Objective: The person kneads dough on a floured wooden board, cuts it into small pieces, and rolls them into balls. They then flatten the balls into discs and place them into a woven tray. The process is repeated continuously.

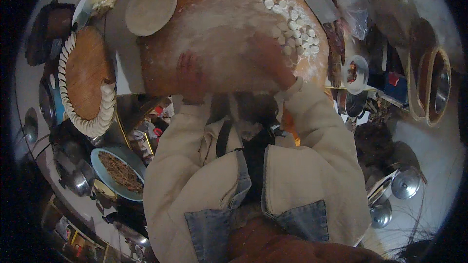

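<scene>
A floured wooden board [161, 62] lies in front of me. My left hand [191, 71] rests low over its left part, blurred and dim; whether its fingers hold anything is unclear. Over the right half, my right hand [268, 56] is reaching towards small cut dough pieces [293, 25], also blurred, so its grip cannot be made out. Several of these pieces lie scattered in loose flour at the board's right side. At the upper left, a pale round disc [151, 8] overlaps the board's edge.
To the left, overlapping dough wrappers [91, 126] line the rim of a round wooden board [87, 69]. A blue bowl [139, 193] of brown shredded food is at lower left. At right are a plastic bag [353, 7], a small clear bowl [362, 75] and metal lids [406, 182].
</scene>
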A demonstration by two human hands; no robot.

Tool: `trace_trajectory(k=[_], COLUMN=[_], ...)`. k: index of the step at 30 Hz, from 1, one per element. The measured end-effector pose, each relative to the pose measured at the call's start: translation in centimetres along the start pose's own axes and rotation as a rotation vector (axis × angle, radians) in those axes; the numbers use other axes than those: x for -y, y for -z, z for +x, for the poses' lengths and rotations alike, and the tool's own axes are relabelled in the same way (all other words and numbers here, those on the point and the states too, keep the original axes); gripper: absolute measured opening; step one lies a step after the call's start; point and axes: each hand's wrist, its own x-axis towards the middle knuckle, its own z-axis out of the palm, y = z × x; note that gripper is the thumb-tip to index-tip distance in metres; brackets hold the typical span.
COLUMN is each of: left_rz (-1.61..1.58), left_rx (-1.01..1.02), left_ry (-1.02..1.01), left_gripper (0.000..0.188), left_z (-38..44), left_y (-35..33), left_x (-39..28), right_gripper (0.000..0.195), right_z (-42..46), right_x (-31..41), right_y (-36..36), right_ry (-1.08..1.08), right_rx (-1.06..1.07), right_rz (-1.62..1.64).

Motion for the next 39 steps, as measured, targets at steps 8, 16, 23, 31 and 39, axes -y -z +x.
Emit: trace_trajectory(k=[8, 16, 23, 31, 39], left_rz=[-0.018, -0.039, -0.103, -0.134, -0.082], left_rx=[0.014, -0.037, -0.054, -0.085, -0.014], left_ry=[0.044, -0.027, -0.103, -0.107, -0.117], left_gripper=[0.045, 0.045, 0.044, 0.044, 0.047], left_z=[-0.4, -1.2, -0.9, -0.3, -0.3], left_y=[0.2, -1.0, -1.3, -0.3, -0.2], left_x=[0.9, 2.0, 3.0, 2.3, 2.1], right_gripper=[0.044, 0.042, 0.039, 0.046, 0.064], right_z=[-2.4, -1.2, -1.7, -0.7, 3.2], right_x=[0.1, 0.4, 1.4, 2.4, 6.6], right_y=[-0.6, 0.2, -0.9, -0.7, 2.7], right_ry=[0.116, 0.170, 0.131, 0.044, -0.021], right_rx=[-0.199, -0.198, -0.251, -0.111, 0.038], right_rz=[0.061, 0.214, 0.207, 0.210, 0.039])
